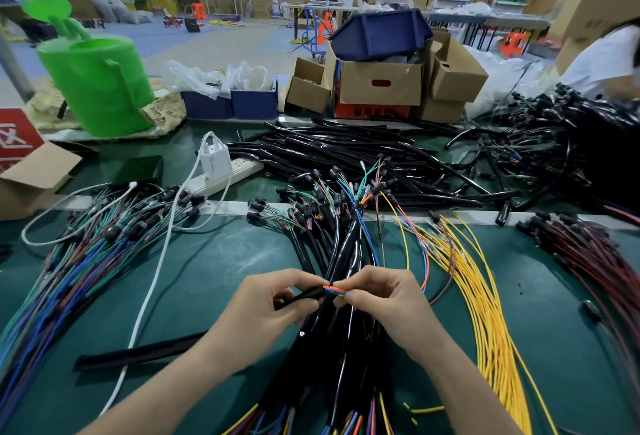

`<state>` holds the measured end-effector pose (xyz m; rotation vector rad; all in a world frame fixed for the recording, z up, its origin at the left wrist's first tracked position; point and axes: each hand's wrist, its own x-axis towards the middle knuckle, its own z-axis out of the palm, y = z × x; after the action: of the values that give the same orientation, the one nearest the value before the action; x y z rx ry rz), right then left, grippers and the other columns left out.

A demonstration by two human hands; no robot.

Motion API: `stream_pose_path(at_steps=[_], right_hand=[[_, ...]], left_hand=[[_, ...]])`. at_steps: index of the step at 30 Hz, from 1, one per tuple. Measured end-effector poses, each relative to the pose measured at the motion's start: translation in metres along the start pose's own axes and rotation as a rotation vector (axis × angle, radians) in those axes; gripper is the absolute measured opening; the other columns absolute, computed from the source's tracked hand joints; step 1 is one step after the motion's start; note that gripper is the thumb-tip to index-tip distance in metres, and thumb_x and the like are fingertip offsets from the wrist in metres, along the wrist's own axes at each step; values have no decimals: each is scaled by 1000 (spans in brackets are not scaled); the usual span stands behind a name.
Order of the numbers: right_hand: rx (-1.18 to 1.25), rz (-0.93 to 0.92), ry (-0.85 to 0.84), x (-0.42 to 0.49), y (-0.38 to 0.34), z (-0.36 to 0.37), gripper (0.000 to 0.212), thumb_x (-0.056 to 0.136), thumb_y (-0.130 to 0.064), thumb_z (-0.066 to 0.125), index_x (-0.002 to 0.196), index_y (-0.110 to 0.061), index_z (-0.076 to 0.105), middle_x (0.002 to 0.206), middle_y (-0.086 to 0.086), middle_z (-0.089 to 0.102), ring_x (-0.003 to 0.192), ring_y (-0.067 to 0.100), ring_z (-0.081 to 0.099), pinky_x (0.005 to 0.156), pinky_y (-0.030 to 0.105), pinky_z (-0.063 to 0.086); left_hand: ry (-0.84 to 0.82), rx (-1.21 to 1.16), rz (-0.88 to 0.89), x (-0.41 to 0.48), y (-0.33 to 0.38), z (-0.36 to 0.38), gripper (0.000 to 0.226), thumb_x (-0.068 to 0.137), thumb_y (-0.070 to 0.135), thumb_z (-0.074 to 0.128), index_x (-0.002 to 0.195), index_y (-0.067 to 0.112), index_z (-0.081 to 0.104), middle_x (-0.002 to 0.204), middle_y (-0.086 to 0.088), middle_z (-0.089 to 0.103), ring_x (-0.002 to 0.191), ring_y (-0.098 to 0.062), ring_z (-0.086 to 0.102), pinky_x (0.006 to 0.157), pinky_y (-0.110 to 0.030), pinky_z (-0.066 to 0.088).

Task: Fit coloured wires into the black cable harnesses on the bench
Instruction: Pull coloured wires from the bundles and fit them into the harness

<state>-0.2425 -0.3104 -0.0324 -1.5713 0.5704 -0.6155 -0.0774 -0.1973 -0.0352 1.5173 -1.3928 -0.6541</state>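
My left hand (pixel 273 299) grips the end of a black harness sleeve (pixel 306 295) over the middle of the bench. From that end stick out coloured wire tips (pixel 333 288), orange, blue and yellow, and my right hand (pixel 377 296) pinches them with thumb and fingers. Below both hands lies a bundle of black harnesses (pixel 343 348) with coloured wires at each end. A sheaf of loose yellow wires (pixel 485 313) lies just to the right of my right hand.
Blue, green and brown wires (pixel 69 261) fan out at left, dark red wires (pixel 595 261) at right. Black tubing (pixel 346 154) is heaped behind, beside a power strip with a white charger (pixel 216 161). A black strip (pixel 138 353), a green watering can (pixel 100 84) and cardboard boxes (pixel 381 83) stand around.
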Motion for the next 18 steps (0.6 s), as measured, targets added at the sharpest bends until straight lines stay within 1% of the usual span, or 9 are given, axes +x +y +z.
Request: stream_pose_path(at_steps=[2, 5, 6, 8, 10, 12, 14, 16, 18], right_hand=[[-10, 0, 4, 0, 1, 0, 35, 80, 11, 61, 74, -19, 76, 78, 12, 73, 76, 18, 70, 75, 22, 52], [-14, 2, 8, 0, 2, 0, 33, 81, 11, 62, 72, -18, 75, 76, 11, 73, 75, 18, 70, 75, 21, 52], [-13, 3, 9, 0, 2, 0, 32, 80, 11, 62, 73, -17, 74, 76, 11, 73, 75, 18, 70, 75, 22, 52], [-23, 4, 13, 0, 2, 0, 28, 80, 11, 61, 75, -13, 73, 76, 12, 73, 74, 19, 70, 76, 25, 54], [-43, 4, 19, 0, 2, 0, 26, 80, 11, 61, 76, -11, 73, 76, 13, 72, 74, 21, 70, 78, 31, 54], [-61, 6, 26, 0, 3, 1, 25, 80, 11, 61, 76, -11, 73, 76, 15, 72, 75, 24, 69, 80, 37, 53], [-93, 3, 23, 0, 3, 2, 24, 81, 10, 62, 76, -11, 72, 76, 15, 72, 75, 25, 69, 80, 40, 53], [-133, -2, 13, 0, 4, 3, 23, 80, 9, 61, 76, -11, 72, 75, 12, 72, 74, 22, 69, 76, 36, 53], [-165, 2, -1, 0, 5, 3, 22, 80, 9, 61, 76, -10, 71, 74, 9, 73, 72, 15, 69, 69, 25, 52]], left_hand=[[31, 21, 26, -1, -1, 2, 44, 82, 1, 69, 102, 40, 67, 69, 18, 65, 56, -1, 56, 58, -10, 41], [74, 66, 64, -1, -2, 4, 55, 81, 0, 69, 107, 49, 63, 80, 17, 64, 57, -3, 57, 63, -15, 47], [80, 114, 104, -1, -2, 4, 55, 81, 1, 69, 107, 49, 62, 82, 19, 63, 59, -2, 58, 64, -13, 46], [63, 230, 215, -1, -1, 3, 45, 82, 5, 69, 106, 42, 63, 84, 26, 61, 65, 3, 58, 67, -8, 43], [30, 292, 275, -1, -1, 1, 37, 84, 7, 68, 106, 37, 65, 86, 31, 58, 71, 7, 57, 69, -6, 41], [19, 331, 301, -1, -2, 0, 36, 84, 6, 67, 109, 33, 66, 87, 31, 57, 74, 9, 56, 71, -5, 41], [15, 376, 320, -1, -2, -1, 34, 86, 7, 65, 110, 31, 66, 89, 26, 59, 78, 8, 57, 73, -7, 41], [4, 399, 326, -1, -1, -1, 33, 86, 7, 63, 111, 29, 67, 90, 22, 60, 78, 7, 57, 73, -7, 41], [-26, 415, 304, 0, 0, -2, 36, 85, 9, 63, 116, 28, 65, 91, 20, 63, 80, 8, 57, 74, -5, 41]])
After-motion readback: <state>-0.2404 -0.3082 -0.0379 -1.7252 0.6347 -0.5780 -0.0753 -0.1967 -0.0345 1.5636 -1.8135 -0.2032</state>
